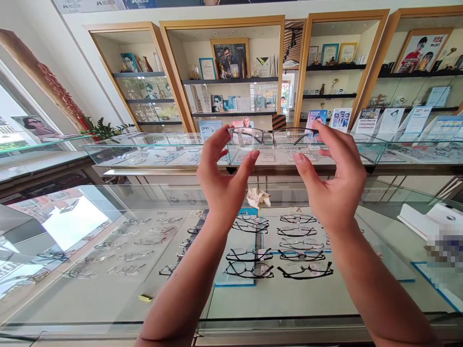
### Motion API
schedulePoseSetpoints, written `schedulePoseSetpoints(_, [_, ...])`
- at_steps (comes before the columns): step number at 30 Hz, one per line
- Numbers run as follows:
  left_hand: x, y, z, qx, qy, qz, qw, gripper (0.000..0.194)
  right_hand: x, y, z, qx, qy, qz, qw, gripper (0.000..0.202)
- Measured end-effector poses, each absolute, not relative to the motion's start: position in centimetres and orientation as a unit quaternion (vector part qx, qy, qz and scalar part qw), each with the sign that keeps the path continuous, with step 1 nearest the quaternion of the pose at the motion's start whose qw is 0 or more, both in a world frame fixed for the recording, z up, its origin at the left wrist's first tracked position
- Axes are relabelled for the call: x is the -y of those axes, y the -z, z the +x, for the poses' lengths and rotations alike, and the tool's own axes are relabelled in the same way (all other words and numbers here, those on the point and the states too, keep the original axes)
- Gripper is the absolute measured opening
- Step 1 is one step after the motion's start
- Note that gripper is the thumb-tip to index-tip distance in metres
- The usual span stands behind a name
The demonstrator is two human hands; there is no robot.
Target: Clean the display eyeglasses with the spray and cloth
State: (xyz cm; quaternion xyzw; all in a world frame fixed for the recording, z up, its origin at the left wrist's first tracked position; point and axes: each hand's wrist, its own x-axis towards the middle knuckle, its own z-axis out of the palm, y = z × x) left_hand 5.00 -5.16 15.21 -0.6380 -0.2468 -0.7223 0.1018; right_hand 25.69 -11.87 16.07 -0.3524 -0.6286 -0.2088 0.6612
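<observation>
A pair of dark half-rimmed glasses is held up level above the glass counter. My left hand has its fingertips at the left end of the frame, with the thumb apart below the lens. At the right end, the fingers of my right hand touch the frame, and that thumb also points inward below it. Under the counter glass, between my forearms, lie rows of dark-framed glasses. A crumpled beige cloth lies on the counter beyond them.
The glass counter spans the foreground, with a small yellow object at its left. A white device stands at the right. Behind are a second glass display case, wooden-framed shelves and a plant.
</observation>
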Motion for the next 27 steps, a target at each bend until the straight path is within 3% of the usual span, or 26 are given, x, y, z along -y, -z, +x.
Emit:
schedulePoseSetpoints(11, [7.1,-15.1,5.9,0.264,0.748,-0.579,0.188,0.062,10.9,-15.5,26.1,0.639,0.176,-0.367,0.653,0.055])
schedulePoseSetpoints(27, [7.0,-14.6,5.8,0.252,0.748,-0.577,0.211,0.073,10.0,-15.0,26.1,0.656,0.152,-0.360,0.645,0.062])
